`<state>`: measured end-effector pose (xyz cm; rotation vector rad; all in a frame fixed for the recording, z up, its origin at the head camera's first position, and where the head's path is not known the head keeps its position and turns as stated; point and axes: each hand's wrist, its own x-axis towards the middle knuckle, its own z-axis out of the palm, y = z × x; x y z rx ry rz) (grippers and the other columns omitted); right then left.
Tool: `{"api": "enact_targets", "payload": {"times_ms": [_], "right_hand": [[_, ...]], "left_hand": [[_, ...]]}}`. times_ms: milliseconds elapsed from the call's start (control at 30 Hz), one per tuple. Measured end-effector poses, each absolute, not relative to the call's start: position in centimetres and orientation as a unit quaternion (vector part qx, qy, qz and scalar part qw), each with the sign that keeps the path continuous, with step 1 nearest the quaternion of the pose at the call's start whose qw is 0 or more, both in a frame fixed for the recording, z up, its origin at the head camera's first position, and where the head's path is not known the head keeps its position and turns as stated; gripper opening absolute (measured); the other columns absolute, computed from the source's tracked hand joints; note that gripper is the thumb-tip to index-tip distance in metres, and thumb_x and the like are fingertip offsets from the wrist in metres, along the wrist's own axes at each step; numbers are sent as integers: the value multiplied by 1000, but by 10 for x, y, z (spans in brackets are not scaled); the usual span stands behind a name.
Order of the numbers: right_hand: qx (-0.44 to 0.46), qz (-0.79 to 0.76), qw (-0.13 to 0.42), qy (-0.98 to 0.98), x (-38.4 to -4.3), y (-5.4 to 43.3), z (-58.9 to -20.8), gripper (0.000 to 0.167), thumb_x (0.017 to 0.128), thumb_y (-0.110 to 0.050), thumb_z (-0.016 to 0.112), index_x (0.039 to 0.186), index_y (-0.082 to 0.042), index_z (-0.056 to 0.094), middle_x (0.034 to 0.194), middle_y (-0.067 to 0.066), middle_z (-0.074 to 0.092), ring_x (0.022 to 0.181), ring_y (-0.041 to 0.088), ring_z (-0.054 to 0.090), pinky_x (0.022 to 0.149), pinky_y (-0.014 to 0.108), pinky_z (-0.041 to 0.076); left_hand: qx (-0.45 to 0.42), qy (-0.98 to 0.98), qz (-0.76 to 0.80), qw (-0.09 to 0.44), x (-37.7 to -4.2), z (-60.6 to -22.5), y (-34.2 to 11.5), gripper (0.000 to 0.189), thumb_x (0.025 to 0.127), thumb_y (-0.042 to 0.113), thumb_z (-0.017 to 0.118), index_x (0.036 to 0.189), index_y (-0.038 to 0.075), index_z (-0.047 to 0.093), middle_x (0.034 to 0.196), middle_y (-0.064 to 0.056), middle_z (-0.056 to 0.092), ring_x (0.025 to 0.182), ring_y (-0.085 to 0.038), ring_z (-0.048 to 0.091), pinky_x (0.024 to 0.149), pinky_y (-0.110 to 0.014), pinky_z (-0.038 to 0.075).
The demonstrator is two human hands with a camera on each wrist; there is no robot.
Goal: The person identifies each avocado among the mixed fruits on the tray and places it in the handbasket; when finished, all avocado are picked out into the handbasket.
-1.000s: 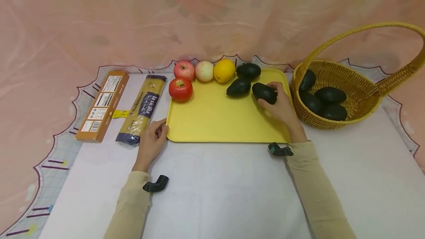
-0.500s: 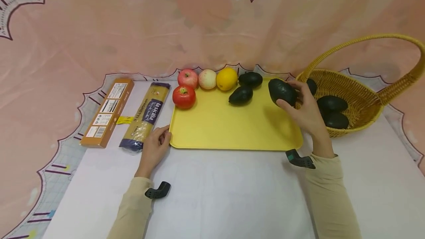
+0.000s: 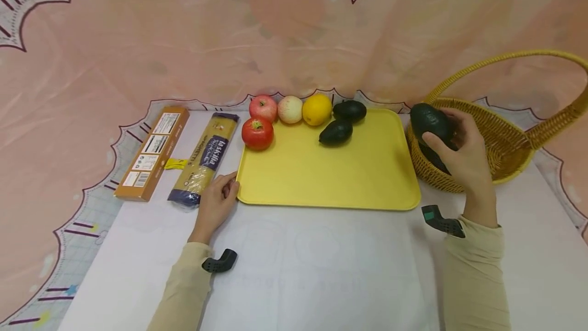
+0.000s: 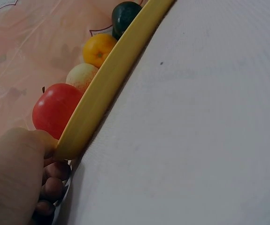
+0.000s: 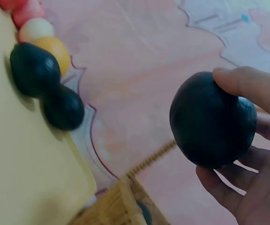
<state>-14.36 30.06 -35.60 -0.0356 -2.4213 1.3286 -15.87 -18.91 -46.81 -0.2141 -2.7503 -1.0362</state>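
Note:
My right hand (image 3: 475, 157) holds a dark green avocado (image 3: 430, 122) with the thumb on one side and fingers on the other, up over the left rim of the wicker basket (image 3: 424, 167). Other avocados in the basket are mostly hidden behind the hand. My left hand (image 3: 215, 207) pinches the left edge of the yellow tray (image 3: 321, 180) near its front corner; in the left wrist view, its other fingers (image 4: 55, 187) are curled below the rim. Two more avocados (image 3: 336, 133) lie at the tray's back, beside an orange (image 3: 317, 110).
Along the tray's back left are a pale round fruit (image 3: 290, 110), a pink apple (image 3: 263, 109) and a glossy red fruit (image 3: 258, 133). Left of the tray lie a spaghetti packet (image 3: 202, 160) and a long brown box (image 3: 153, 155). The basket's tall handle (image 3: 505, 56) arches above it.
My right hand has lifted the avocado off the tray's right side and carried it right to the basket. The left hand stays at the tray's edge. The head view has tilted slightly.

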Motion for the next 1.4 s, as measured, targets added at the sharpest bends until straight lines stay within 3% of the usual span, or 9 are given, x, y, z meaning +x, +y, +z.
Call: {"api": "enact_targets", "payload": {"times_ms": [267,533,700,833,967,1167,1400], "right_hand": [[-36,481,205,-852,-138,325,-359,60,84,-12,69,138,-21,43,122,-14,48,108,1,48,84,5,39],[-92,508,227,-826,-131,343,-360,60,84,-8,67,139,-15,43,123,-14,47,107,2,47,81,7,38],[-162,517,237,-807,-129,354,-362,61,82,-9,68,137,-20,44,123,-13,47,105,3,47,76,8,41],[-222,518,233,-793,-128,361,-364,61,83,-12,68,137,-25,43,126,-13,45,110,3,46,86,12,42],[-261,524,232,-777,-127,368,-368,60,84,-14,66,137,-27,42,127,-14,44,115,2,42,101,18,35],[-288,516,239,-771,-128,375,-377,60,83,-15,67,137,-27,42,124,-15,44,111,0,42,100,19,33],[-306,447,217,-812,-130,379,-384,60,82,-25,67,135,-30,39,120,-18,43,119,2,41,104,20,28]], "left_hand": [[-76,-927,-352,103,-160,-469,-190,30,94,16,56,121,4,62,79,-5,54,67,-15,44,57,-23,36],[-79,-928,-350,101,-160,-468,-191,31,94,16,56,122,3,62,78,-5,53,67,-15,44,57,-24,35],[-80,-927,-351,99,-161,-469,-192,31,94,17,55,123,4,62,78,-5,53,67,-15,44,57,-24,35],[-84,-927,-351,103,-162,-470,-192,31,94,16,56,122,4,62,78,-5,54,66,-15,44,57,-24,35],[-84,-927,-349,106,-162,-471,-191,30,94,15,56,121,3,62,78,-5,54,66,-14,44,57,-24,36],[-83,-927,-350,109,-161,-471,-191,30,93,15,56,121,3,63,78,-5,55,65,-14,45,56,-23,36],[-81,-926,-354,107,-161,-471,-190,30,94,16,56,121,4,62,79,-5,55,66,-14,45,56,-23,35]]}}
